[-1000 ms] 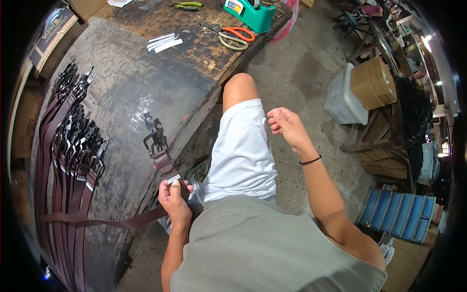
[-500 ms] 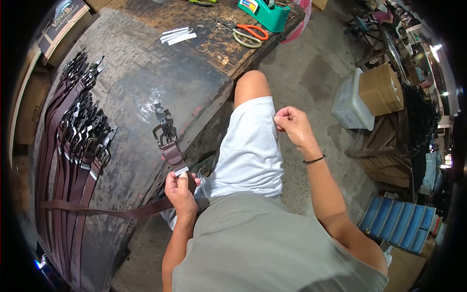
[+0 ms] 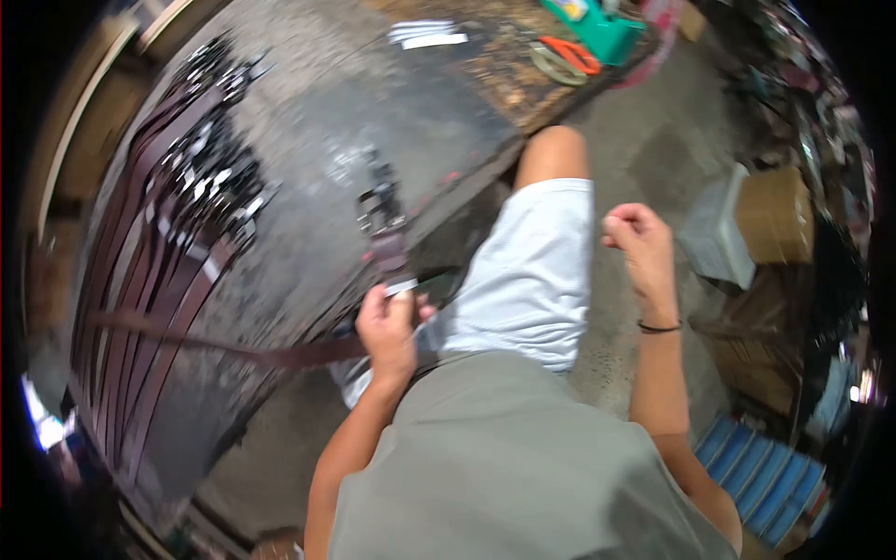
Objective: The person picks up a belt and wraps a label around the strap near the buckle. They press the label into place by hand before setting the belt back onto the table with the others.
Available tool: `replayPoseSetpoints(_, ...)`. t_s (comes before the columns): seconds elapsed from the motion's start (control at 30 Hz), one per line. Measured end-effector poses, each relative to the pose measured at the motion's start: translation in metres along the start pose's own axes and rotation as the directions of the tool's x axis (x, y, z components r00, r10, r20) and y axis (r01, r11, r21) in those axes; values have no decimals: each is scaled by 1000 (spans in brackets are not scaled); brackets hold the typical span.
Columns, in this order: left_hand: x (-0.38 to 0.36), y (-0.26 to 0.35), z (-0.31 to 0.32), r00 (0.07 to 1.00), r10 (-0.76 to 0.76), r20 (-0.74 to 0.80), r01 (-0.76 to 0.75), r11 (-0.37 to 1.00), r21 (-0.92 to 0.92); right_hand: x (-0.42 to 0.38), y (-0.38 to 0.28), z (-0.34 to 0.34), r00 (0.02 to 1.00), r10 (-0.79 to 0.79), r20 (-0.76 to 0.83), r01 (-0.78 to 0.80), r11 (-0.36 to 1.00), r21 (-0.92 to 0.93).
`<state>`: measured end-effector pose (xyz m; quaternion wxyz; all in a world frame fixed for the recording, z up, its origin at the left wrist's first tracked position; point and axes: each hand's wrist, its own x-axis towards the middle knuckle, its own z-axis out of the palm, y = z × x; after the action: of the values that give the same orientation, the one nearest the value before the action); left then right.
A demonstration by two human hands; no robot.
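Observation:
My left hand is closed on a dark brown belt near its buckle end. The thumb presses on a small white strip that lies across the strap. The metal buckle rests on the dark tabletop beyond my fingers, and the strap's long tail runs left over the other belts. Above the floor, right of my knee, my right hand is raised with its fingers pinched together; whether anything is between them cannot be made out. The whole view is blurred.
A bundle of brown belts with buckles lies on the table's left side. Farther back are loose white strips, orange-handled scissors and a green tape dispenser. To the right stand a plastic tub, a cardboard box and blue trays.
The camera view has turned, so the table and both hands appear farther right. My left hand keeps its hold on the belt. My right hand stays pinched and raised.

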<state>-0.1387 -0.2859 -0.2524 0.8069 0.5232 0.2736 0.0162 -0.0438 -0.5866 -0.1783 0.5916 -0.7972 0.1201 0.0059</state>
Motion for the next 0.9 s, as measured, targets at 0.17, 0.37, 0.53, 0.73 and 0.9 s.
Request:
replayPoseSetpoints(0.17,2,-4,-1,1000,-8,16,9,999,-46,-22,-19,61,949,52,312,-98,986,132)
replayPoseSetpoints(0.37,2,-2,0,1000,-15,21,15,1000,-16,-40,-26,139,812,43,583,-129,986,106)
replayPoseSetpoints(0.53,2,-3,1,999,20,30,-20,1000,-20,-43,-28,168,743,73,666,-115,993,19)
replayPoseSetpoints(0.73,3,-5,2,997,63,40,-63,998,-1,-42,-19,174,772,-7,636,9,1000,-1)
replayPoseSetpoints(0.9,3,-6,2,995,84,56,-84,996,-11,-42,-11,175,787,-26,616,59,998,-33)
